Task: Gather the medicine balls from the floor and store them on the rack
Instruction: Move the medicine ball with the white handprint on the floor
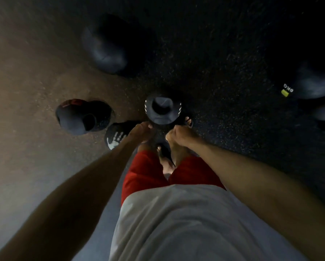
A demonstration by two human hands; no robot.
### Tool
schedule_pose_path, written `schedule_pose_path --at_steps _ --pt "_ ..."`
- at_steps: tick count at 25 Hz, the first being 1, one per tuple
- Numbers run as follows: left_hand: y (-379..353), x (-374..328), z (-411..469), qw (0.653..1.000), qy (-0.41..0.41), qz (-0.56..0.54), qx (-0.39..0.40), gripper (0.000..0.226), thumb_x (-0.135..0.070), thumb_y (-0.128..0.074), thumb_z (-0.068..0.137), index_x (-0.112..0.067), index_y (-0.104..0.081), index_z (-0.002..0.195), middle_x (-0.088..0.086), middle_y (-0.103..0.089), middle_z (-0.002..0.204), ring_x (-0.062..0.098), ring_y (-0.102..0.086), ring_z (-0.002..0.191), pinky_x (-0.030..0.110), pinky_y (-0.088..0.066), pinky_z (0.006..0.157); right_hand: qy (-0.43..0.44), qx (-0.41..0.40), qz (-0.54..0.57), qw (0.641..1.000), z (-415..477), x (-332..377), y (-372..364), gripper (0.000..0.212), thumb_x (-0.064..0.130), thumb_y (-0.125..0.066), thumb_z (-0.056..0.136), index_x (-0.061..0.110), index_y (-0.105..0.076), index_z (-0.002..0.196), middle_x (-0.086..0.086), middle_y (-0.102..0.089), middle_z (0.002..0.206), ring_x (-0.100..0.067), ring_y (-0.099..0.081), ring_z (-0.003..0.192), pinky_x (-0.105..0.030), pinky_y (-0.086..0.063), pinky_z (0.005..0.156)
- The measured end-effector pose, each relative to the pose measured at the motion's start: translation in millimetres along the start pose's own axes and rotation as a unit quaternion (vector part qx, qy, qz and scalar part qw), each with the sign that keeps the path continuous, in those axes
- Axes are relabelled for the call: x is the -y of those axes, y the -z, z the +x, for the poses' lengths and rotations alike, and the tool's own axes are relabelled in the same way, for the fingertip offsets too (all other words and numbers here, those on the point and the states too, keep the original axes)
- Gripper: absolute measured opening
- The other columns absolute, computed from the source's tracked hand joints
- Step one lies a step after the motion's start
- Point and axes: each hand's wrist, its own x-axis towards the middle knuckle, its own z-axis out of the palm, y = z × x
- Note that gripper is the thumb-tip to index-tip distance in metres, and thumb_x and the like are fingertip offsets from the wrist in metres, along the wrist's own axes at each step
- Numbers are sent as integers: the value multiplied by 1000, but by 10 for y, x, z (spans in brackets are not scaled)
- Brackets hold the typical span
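Head view, looking straight down in dim light: the floor (223, 59) is dark speckled rubber, giving way to a paler brown strip on the left. No rack is in sight.

The largest medicine ball (105, 48) lies farthest from the person, near where the two floor colours meet. A labelled ball (308, 81) sits well off to the right, blurred. A red-marked ball (77, 117) rests on the brown strip, and a hand-print ball (115, 137) sits just beside it, next to the left forearm. The centre ball (162, 112), with white dashes on its sides, lies straight ahead of the person's feet.

That centre ball looks dense and heavy for its size, with a firm, matte, grippy skin. It should neither crush nor slip much, but it will drag on the wrists. My guess is that cupping it from opposite sides, low down, is the sound hold.

Both arms reach down toward it. The left hand (141, 130) has its fingertips at the ball's near left edge, seemingly touching. The right hand (176, 134) is curled just under the near right edge. Whether either hand actually has hold of the ball, I cannot tell.
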Motion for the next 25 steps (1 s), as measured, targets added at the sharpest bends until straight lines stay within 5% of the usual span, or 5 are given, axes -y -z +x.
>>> schedule_pose_path --at_steps 7,11,18,22,25 --pt "14 -1 1037 998 -26 -22 57 34 -19 -51 100 -2 -58 129 20 -58 132 34 -56 121 33 -44 97 -55 15 97 994 826 -104 -183 58 39 -19 99 4 -58 125 -21 -60 125 -37 -58 114 -44 -47 93" --pt "-270 336 1958 996 -5 -17 91 39 -31 -54 98 -8 -59 129 20 -61 129 35 -61 115 35 -51 93 -131 25 135 982 1550 -274 -677 34 31 -44 99 11 -59 123 -20 -57 124 -39 -58 110 -49 -50 92" --pt "-583 863 3324 989 37 -44 135 47 -37 -58 93 -10 -50 131 20 -61 127 38 -62 114 51 -51 98 -229 -5 276 934 2716 -193 -1090 51 34 -45 99 10 -44 144 -23 -42 147 -41 -43 133 -50 -37 111" --pt "-682 1042 3802 985 95 -72 123 79 -47 -61 84 -19 -26 149 7 -51 140 31 -56 121 46 -53 94 -335 30 593 731 3182 -97 -1158 43 34 -55 100 13 -48 137 -13 -56 129 -30 -59 105 -44 -56 91" --pt "-750 1101 4037 984 107 -98 101 71 -32 -59 96 -27 -16 151 1 -51 128 25 -57 111 39 -54 73 -340 0 671 658 3437 -62 -1270 42 31 -57 99 12 -48 136 -16 -59 130 -28 -62 88 -39 -57 66"
